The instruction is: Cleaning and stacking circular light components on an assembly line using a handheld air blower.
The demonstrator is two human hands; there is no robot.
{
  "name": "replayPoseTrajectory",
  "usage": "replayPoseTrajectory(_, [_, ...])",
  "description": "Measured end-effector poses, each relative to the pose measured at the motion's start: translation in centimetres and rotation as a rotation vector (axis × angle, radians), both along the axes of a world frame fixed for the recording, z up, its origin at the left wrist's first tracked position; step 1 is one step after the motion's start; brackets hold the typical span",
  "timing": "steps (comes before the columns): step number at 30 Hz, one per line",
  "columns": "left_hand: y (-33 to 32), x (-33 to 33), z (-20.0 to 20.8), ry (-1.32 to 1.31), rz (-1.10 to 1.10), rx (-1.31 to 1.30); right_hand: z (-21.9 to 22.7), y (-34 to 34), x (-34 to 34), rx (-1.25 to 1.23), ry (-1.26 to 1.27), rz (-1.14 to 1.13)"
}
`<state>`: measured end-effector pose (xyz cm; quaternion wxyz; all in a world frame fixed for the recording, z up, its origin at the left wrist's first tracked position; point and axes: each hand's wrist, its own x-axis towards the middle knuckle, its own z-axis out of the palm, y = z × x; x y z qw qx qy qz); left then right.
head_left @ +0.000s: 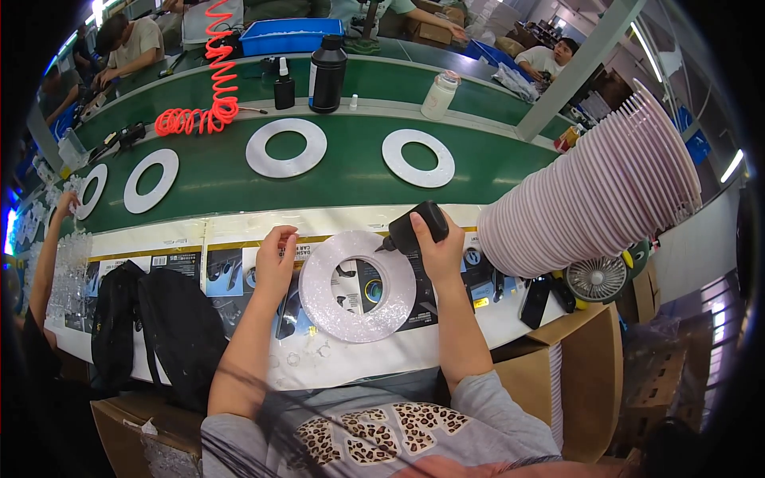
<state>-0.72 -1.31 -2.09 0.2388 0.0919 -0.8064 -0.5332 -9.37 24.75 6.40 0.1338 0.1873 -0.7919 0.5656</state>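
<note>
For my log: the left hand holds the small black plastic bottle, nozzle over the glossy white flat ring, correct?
Wrong hand: the head view shows the right hand holding the small black plastic bottle, its nozzle over the glossy white flat ring.

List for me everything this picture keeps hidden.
In the head view:
Inside of the black bottle in the right hand: hidden by its opaque wall.
Underneath the black fabric bundle: covered by its bulk.
Most of the white stack in the carton at right: cardboard sides.
Most of the co-worker at far left: dark rim.
</note>
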Motion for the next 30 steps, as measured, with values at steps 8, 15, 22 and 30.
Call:
replayPoseTrajectory(8, [0.3, -0.2, 0.1, -0.012, 0.004, -0.011, -0.1, 0.2, -0.3, 0.004, 0.034, -0.013])
replayPoseTrajectory(15, [0.2, -0.2, -0.1, -0.013, -0.010, 0.022, -0.2, 0.2, -0.3, 0.006, 0.016, -0.008])
replayPoseTrajectory(22, [0.2, -0.2, 0.1, -0.013, -0.004, 0.006, 1.1, 1.3, -0.4, -0.023, 0.043, -0.029])
replayPoseTrajectory(30, [0.3, -0.4, -0.2, -0.010, -0.014, -0.007, 1.2, 3.3, -1.2, -0.033, -0.023, -0.012])
